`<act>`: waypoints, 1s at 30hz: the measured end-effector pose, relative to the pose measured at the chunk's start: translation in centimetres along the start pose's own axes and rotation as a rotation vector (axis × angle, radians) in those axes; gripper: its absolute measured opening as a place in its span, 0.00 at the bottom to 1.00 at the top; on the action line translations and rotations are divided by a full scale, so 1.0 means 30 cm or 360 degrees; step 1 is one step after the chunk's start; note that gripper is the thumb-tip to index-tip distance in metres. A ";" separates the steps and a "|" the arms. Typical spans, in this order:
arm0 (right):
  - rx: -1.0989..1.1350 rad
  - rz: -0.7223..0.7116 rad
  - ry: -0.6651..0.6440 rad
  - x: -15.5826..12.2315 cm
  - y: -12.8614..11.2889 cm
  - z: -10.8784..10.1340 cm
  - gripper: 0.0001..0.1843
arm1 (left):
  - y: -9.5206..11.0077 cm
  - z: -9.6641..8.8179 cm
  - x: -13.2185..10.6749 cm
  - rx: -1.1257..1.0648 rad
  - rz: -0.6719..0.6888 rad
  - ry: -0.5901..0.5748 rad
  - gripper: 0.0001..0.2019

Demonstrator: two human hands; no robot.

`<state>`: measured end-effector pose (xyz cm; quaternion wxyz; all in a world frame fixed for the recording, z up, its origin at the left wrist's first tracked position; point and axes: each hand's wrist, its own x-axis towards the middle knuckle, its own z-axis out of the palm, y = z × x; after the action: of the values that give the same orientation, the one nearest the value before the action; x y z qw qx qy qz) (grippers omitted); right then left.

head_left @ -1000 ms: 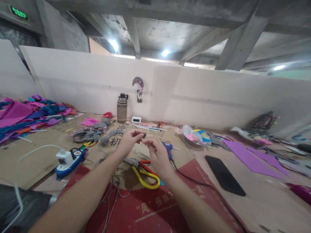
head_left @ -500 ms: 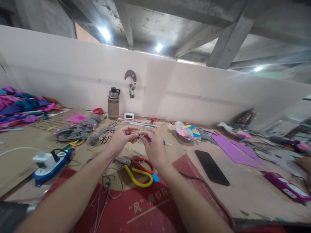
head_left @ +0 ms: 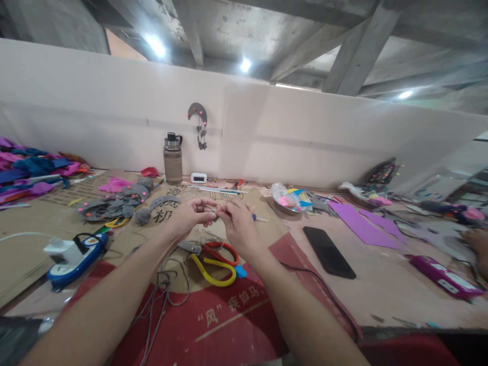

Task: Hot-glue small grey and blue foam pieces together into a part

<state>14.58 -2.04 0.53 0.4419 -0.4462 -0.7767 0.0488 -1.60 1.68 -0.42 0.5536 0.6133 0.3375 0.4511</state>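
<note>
Over the cardboard, my left hand (head_left: 192, 216) and my right hand (head_left: 238, 223) meet fingertip to fingertip. Both are closed in a pinch on a small grey piece (head_left: 215, 217), mostly hidden by the fingers. Below them lie scissors (head_left: 217, 280) with one yellow and one red handle, their blades toward the left. Loose grey cord (head_left: 163, 295) trails down beside my left forearm. To the left are a grey yarn ball (head_left: 143, 216), a grey felt crescent (head_left: 165, 202) and a heap of grey felt pieces (head_left: 124, 203) with pink dots.
A bottle (head_left: 173, 160) and a small white clock (head_left: 199, 178) stand by the partition, where a crescent ornament (head_left: 198, 114) hangs. At left is a blue power strip (head_left: 76, 264). On the right lie a black phone (head_left: 330, 252), purple sheets (head_left: 360, 223) and another person's hand (head_left: 476, 244).
The view has shifted slightly, so most things sit a little further left and higher. My right fingers have changed their hold a little at the small grey piece; both hands stay together.
</note>
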 end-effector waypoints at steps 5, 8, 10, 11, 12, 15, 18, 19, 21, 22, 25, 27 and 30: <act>0.0271 0.0131 0.0173 0.000 0.023 -0.005 0.11 | 0.000 -0.015 0.012 -0.0099 0.0043 0.0212 0.17; 0.0434 0.0186 0.0173 -0.001 0.043 0.003 0.14 | 0.002 -0.029 0.020 -0.0234 0.0004 0.0294 0.16; 0.0476 0.0224 0.0148 -0.002 0.051 0.015 0.12 | 0.003 -0.034 0.022 -0.0300 -0.0005 0.0298 0.15; 0.0491 0.0240 0.0132 -0.003 0.053 0.024 0.12 | 0.003 -0.034 0.022 -0.0320 -0.0004 0.0292 0.14; 0.0508 0.0253 0.0115 -0.004 0.054 0.033 0.11 | 0.002 -0.033 0.022 -0.0330 -0.0001 0.0284 0.14; 0.0567 0.0277 0.0079 -0.007 0.055 0.062 0.11 | -0.001 -0.024 0.019 -0.0303 0.0020 0.0254 0.13; 0.0614 0.0277 0.0073 -0.010 0.056 0.083 0.11 | -0.004 -0.010 0.014 -0.0208 0.0079 0.0205 0.12; 0.0632 0.0274 0.0079 -0.011 0.057 0.087 0.11 | -0.006 -0.005 0.013 -0.0169 0.0097 0.0192 0.12; 0.0674 0.0290 0.0100 -0.011 0.057 0.092 0.10 | -0.007 0.004 0.010 -0.0117 0.0105 0.0181 0.13; 0.0704 0.0311 0.0108 -0.011 0.057 0.092 0.09 | -0.007 0.008 0.009 -0.0115 0.0096 0.0181 0.14; 0.0864 0.0420 0.0128 -0.008 0.058 0.091 0.09 | -0.005 0.018 0.006 -0.0221 0.0043 0.0159 0.16; 0.0999 0.0496 0.0143 -0.005 0.059 0.090 0.08 | -0.001 0.022 0.005 -0.0327 0.0010 0.0121 0.15; 0.1130 0.0585 0.0154 -0.002 0.060 0.089 0.08 | 0.003 0.027 0.004 -0.0395 -0.0016 0.0081 0.15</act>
<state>13.82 -0.18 -1.97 0.5886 -0.3991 -0.5969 0.3714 -0.81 1.47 -0.31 0.6189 0.5266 0.2960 0.5020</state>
